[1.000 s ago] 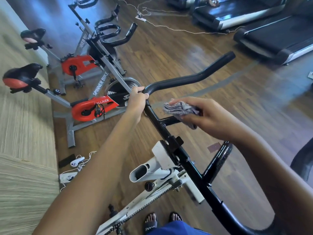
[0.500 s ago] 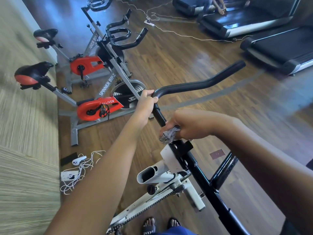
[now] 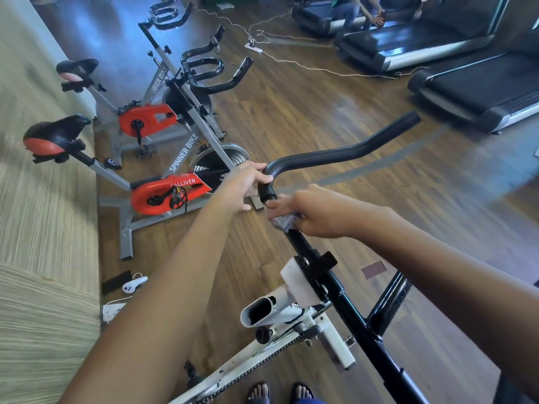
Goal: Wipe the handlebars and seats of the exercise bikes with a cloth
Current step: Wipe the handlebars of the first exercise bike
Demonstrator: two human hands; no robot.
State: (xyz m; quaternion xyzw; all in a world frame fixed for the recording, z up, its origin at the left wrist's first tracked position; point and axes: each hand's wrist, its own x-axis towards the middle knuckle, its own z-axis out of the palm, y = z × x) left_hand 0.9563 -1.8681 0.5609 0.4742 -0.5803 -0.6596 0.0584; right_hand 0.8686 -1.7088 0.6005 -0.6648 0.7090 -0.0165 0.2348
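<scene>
- Head view, the only one on offer: the near bike's handlebar (image 3: 344, 154) is seen dead ahead of both hands. Its black tube climbs from the lower right of the frame, away from the body, up to a bend. From there it is swung off to the right, and its free tip is pointed up toward the far right.
- The left hand (image 3: 246, 185) is found clamped on that bend, fingers curled over the top of the tube (a steadying grip, it would be judged).
- The right hand (image 3: 318, 212) is placed just below on the straight run. The cloth (image 3: 284, 221) is bunched under its fingers and pressed round the tube. The two hands are close together, almost touching, but not joined.
- The long axis of the grip section beyond the bend is laid left to right and rises at the tip. The left hand sits at its root, and the cloth is held just short of it, so it would have to be carried past the left hand's hold to get there.
- Off to the left, two red bikes are lined up. The nearer seat (image 3: 54, 135) is set toward the left edge, with the looped bars (image 3: 210, 74) to its right. Both are well apart from the hands and are judged to be jobs not yet begun.
</scene>
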